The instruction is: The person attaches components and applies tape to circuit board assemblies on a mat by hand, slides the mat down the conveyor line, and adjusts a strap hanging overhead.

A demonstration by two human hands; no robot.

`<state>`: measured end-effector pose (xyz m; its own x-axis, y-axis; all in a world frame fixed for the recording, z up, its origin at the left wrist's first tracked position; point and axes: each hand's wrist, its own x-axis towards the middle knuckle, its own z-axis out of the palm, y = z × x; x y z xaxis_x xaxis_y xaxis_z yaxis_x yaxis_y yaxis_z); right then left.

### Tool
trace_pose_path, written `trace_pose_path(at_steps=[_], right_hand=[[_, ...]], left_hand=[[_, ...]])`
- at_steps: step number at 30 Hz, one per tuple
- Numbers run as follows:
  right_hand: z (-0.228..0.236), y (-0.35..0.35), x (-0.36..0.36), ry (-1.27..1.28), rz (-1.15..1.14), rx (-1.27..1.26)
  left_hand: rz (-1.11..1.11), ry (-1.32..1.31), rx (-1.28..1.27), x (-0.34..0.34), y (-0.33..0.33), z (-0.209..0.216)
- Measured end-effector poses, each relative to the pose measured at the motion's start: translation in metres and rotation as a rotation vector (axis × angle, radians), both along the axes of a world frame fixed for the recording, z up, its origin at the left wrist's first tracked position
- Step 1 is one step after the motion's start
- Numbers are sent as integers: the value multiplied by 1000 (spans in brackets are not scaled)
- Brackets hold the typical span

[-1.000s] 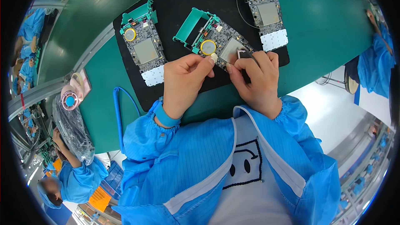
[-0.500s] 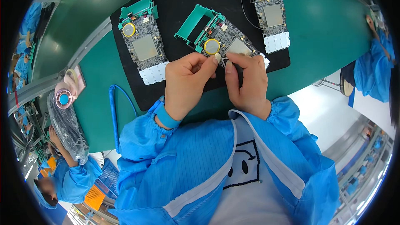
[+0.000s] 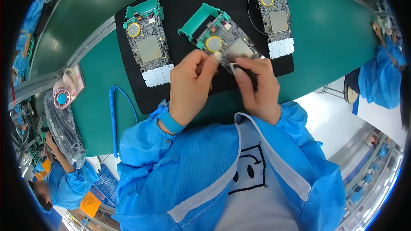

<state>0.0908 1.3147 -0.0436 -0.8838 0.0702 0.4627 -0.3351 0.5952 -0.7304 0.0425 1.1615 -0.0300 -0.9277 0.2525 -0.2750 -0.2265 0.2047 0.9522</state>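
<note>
A circuit board (image 3: 233,33) with a yellow-rimmed coin cell (image 3: 213,44), a metal shield and a green plastic frame (image 3: 195,23) lies tilted in front of me. My left hand (image 3: 191,83) is closed, thumb and index finger pinched at the board's near edge just below the coin cell. What sits between those fingertips is too small to make out. My right hand (image 3: 260,86) is closed too, its thumb and index finger pinching a small white strip (image 3: 233,66) by the same edge. The fingers hide the board's near corner.
Similar boards with green frames lie left (image 3: 150,47) and right (image 3: 278,21) on a black mat (image 3: 175,0). A blue coiled cord (image 3: 113,122), a tape dispenser (image 3: 63,96) and a clear plastic bag (image 3: 66,130) are at the left. Other people in blue sit on both sides.
My right hand has drawn slightly to the right and toward me, its fingertips off the metal shield. The board under my hands has shifted a little to the left.
</note>
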Motion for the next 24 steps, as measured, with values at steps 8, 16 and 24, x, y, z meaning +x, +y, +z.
trace_pose_path(at_steps=[8, 16, 24], right_hand=[[11, 61, -25, 51, 386, 217], [19, 63, -47, 220, 627, 449], [21, 38, -25, 246, 611, 713]], left_hand=[[23, 12, 63, 0, 0, -1], [29, -36, 53, -1, 0, -6], [94, 37, -22, -1, 9, -12]])
